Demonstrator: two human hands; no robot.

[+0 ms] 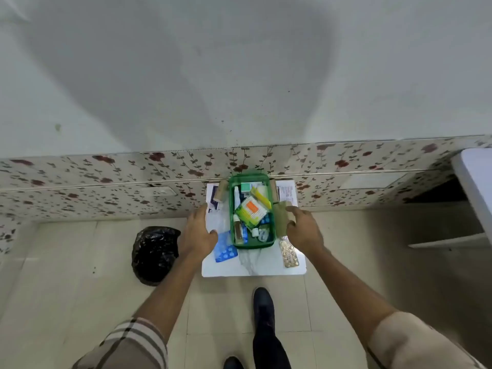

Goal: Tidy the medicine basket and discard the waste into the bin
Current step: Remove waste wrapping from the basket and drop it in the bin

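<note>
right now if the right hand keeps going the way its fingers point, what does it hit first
Most likely the olive-brown roll beside the green basket: the right hand points forward and inward, fingertips already at it. Contact is unclear from this height.

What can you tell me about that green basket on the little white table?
The green basket looks like translucent plastic, rectangular with rounded corners. It sits upright on the small white table, its far end toward the floral wall, crowded with boxes, small bottles and blister strips. The left hand and right hand flank it; contact is unclear.
</note>
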